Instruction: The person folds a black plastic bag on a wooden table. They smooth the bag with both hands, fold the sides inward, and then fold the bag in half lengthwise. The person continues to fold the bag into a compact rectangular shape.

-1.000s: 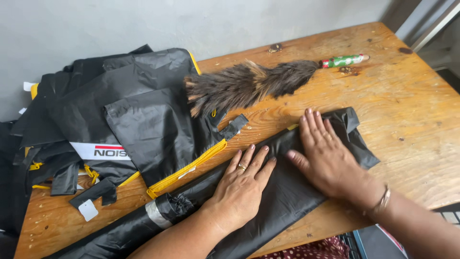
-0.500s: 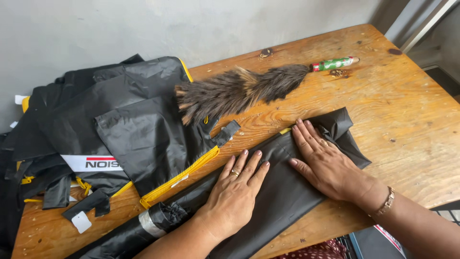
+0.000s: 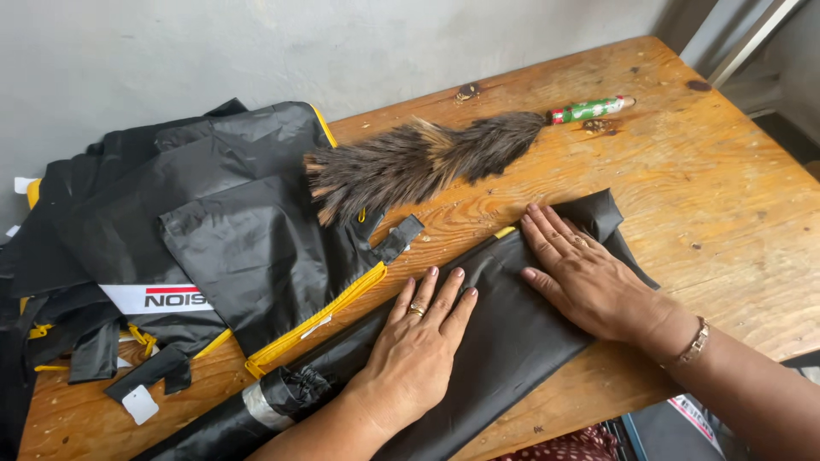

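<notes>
A long strip of black fabric (image 3: 504, 341) lies diagonally along the near edge of the wooden table (image 3: 683, 171). My left hand (image 3: 418, 341) rests flat on its middle, fingers spread, a ring on one finger. My right hand (image 3: 589, 277) presses flat on the strip's right part, close to its folded end (image 3: 602, 213); a bracelet sits on that wrist. Neither hand grips anything. The strip's left end is bunched and wrapped with a silvery band (image 3: 260, 405).
A pile of black fabric pieces with yellow edging (image 3: 222, 230) covers the table's left half. A dark feather duster (image 3: 418, 162) with a green handle (image 3: 589, 109) lies behind the strip. A grey wall stands behind the table. The table's near edge is just below my hands.
Both hands have slid a little along the black strip, still flat on it. The view has shifted slightly, so everything sits a bit further left and up.
</notes>
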